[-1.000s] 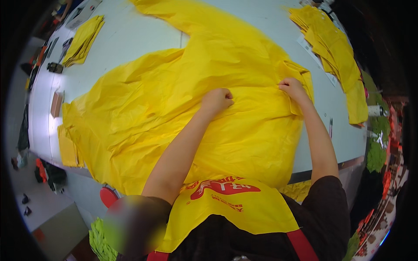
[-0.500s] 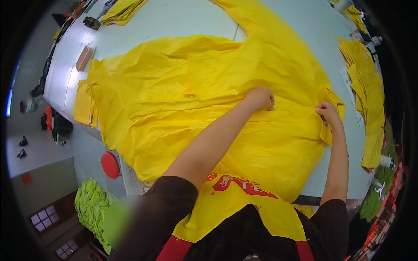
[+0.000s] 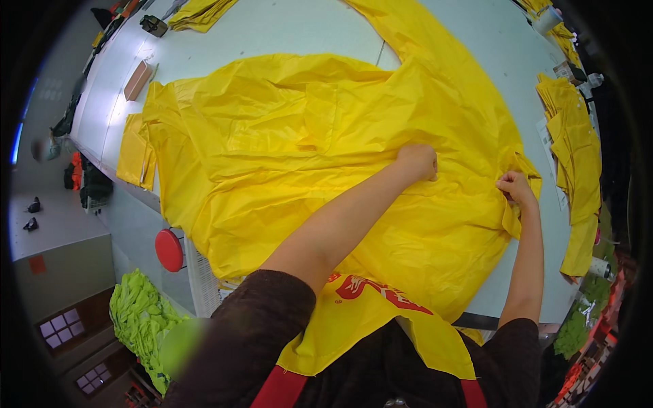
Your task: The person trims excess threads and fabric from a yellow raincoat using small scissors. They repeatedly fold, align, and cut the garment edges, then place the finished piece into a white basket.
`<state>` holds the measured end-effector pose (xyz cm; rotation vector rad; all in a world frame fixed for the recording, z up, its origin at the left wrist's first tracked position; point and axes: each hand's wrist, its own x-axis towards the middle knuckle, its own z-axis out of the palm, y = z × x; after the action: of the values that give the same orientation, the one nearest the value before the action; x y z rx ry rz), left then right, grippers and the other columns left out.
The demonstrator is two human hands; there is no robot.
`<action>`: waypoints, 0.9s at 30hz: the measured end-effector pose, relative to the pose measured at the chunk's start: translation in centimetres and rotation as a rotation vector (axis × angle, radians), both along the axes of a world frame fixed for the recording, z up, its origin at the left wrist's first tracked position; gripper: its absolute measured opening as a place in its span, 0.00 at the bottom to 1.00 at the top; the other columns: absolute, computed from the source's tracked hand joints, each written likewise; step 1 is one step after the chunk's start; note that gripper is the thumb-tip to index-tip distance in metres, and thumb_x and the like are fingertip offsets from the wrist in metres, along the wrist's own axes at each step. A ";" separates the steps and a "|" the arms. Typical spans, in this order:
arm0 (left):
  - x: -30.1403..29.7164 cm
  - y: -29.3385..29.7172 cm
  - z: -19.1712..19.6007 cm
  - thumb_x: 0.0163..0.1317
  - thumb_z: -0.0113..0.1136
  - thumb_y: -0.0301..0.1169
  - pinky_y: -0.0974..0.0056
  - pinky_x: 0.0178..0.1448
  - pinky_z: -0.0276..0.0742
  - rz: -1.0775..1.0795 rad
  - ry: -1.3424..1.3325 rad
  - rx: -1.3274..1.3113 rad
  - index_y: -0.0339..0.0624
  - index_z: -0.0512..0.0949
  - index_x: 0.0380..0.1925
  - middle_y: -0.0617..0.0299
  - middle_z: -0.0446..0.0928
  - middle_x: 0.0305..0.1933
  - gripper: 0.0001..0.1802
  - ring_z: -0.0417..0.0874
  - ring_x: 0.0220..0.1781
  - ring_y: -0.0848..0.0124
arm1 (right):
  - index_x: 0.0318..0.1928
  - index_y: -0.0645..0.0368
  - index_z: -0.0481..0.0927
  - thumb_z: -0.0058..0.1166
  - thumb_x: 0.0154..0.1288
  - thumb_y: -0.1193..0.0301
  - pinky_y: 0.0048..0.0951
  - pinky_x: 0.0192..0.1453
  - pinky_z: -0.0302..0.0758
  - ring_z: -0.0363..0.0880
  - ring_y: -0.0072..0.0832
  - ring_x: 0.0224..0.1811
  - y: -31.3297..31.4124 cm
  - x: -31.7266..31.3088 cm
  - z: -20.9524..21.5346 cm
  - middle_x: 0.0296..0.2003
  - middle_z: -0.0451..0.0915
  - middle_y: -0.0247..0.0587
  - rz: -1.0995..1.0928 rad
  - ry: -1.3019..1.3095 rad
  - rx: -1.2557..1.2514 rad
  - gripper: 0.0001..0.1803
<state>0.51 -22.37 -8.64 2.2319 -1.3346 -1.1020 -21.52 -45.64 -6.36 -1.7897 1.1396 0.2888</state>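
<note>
A large yellow raincoat [image 3: 272, 136] lies spread and wrinkled over the table, with a pocket flap near its middle and one sleeve reaching toward the far edge. On its right half, my left hand [image 3: 416, 163] is closed at a crease in the front; its fingertips press into the fabric and are partly hidden. My right hand [image 3: 519, 189] pinches the coat's folded edge at the far right, thumb against fingers. The coat's near side hangs toward my body, by the yellow apron [image 3: 367, 326] I wear.
Folded yellow pieces [image 3: 570, 136] are stacked along the right of the pale table [image 3: 299, 30]; another stack [image 3: 133, 153] lies at the left. A brown box [image 3: 138, 80] and a black object [image 3: 154, 26] stand farther back. A red stool [image 3: 169, 250] and green cloth heap [image 3: 139, 313] are left below.
My left hand has shifted slightly toward me and to the right over the coat. My right hand keeps its pinch on the edge. The whole view has moved a little.
</note>
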 end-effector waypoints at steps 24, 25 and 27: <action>6.5 26.1 3.3 0.54 0.59 0.37 0.62 0.42 0.76 0.639 -0.152 -0.518 0.38 0.77 0.40 0.52 0.79 0.36 0.17 0.81 0.37 0.59 | 0.65 0.47 0.57 0.43 0.61 0.49 0.59 0.65 0.39 0.45 0.42 0.69 12.3 1.5 -5.8 0.67 0.50 0.40 0.373 0.152 -1.123 0.34; 8.3 29.0 4.0 0.55 0.58 0.35 0.64 0.41 0.75 0.817 -0.162 -0.495 0.37 0.77 0.40 0.53 0.79 0.33 0.16 0.81 0.35 0.64 | 0.65 0.47 0.56 0.42 0.61 0.50 0.58 0.66 0.39 0.45 0.41 0.69 10.3 -0.2 -6.0 0.67 0.50 0.40 0.363 0.131 -1.120 0.33; 13.3 35.4 1.2 0.58 0.57 0.32 0.71 0.35 0.74 1.024 -0.194 -0.567 0.33 0.77 0.35 0.58 0.78 0.30 0.12 0.77 0.29 0.75 | 0.65 0.49 0.56 0.42 0.62 0.51 0.58 0.66 0.38 0.45 0.41 0.69 7.7 -2.6 -6.2 0.67 0.50 0.40 0.348 0.085 -1.097 0.33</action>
<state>13.86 12.99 -7.40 2.1080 -0.3110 -0.1150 -24.16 -37.96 -12.58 -2.9703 1.1157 -0.1103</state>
